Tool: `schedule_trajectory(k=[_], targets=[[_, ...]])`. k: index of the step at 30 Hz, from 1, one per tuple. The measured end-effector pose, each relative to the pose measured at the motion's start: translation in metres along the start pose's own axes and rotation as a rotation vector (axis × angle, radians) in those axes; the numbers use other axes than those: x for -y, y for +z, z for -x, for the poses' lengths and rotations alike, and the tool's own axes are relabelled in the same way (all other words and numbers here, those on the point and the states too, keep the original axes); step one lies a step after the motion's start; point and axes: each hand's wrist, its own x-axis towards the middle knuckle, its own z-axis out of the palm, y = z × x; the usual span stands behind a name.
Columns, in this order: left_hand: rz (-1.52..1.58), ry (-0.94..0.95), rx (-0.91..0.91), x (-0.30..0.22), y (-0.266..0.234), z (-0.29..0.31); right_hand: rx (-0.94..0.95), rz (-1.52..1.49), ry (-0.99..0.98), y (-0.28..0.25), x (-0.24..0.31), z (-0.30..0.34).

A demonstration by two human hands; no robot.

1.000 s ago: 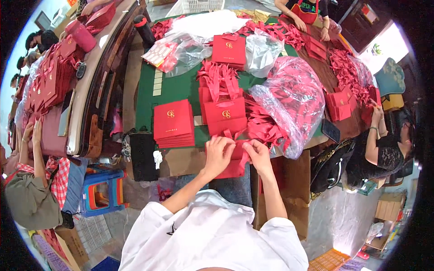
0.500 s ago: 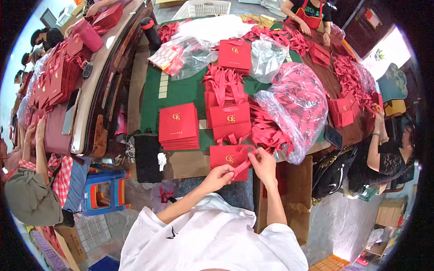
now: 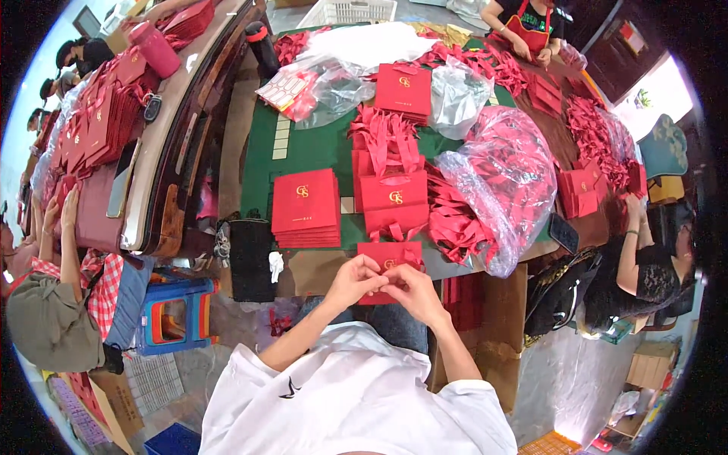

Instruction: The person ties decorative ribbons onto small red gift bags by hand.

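A red paper gift bag (image 3: 398, 252) with a gold emblem lies flat at the table's near edge, partly covered by my hands. My left hand (image 3: 355, 283) and my right hand (image 3: 413, 292) meet over its lower part, fingertips pinched together. The red ribbon they grip is almost wholly hidden by the fingers. Just beyond lies a row of overlapping red bags (image 3: 393, 199) with ribbon handles. To the left is a neat stack of flat red bags (image 3: 305, 208). Loose red ribbons (image 3: 455, 220) spill out on the right beside a clear plastic bag of ribbons (image 3: 512, 182).
Farther back are another stack of red bags (image 3: 403, 89), crumpled clear plastic (image 3: 459, 95) and a black bottle (image 3: 262, 49). A phone (image 3: 562, 232) lies at the right edge. Co-workers sit around, one at the right (image 3: 644, 258). Blue stools (image 3: 178, 315) stand at the left.
My hands have come together, the right moving left and down to meet the left. The ribbon stretched between them earlier is now hidden. The view has shifted slightly.
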Motion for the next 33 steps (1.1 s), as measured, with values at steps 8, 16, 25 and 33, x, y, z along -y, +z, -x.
schedule_trajectory(k=[8, 16, 25, 33], targets=[[-0.919, 0.576, -0.456, -0.023, -0.006, -0.013, -0.168, 0.154, -0.048, 0.012, -0.015, -0.012], [-1.28, 0.585, -0.317, -0.013, -0.015, -0.024, -0.325, 0.117, 0.072, 0.031, -0.033, -0.023], [-1.184, 0.632, -0.155, -0.032, -0.008, -0.022, -0.352, 0.176, 0.051, 0.029, -0.029, -0.021], [-0.92, 0.472, -0.047, -0.037, -0.008, -0.024, -0.378, 0.112, 0.076, 0.027, -0.01, -0.013]])
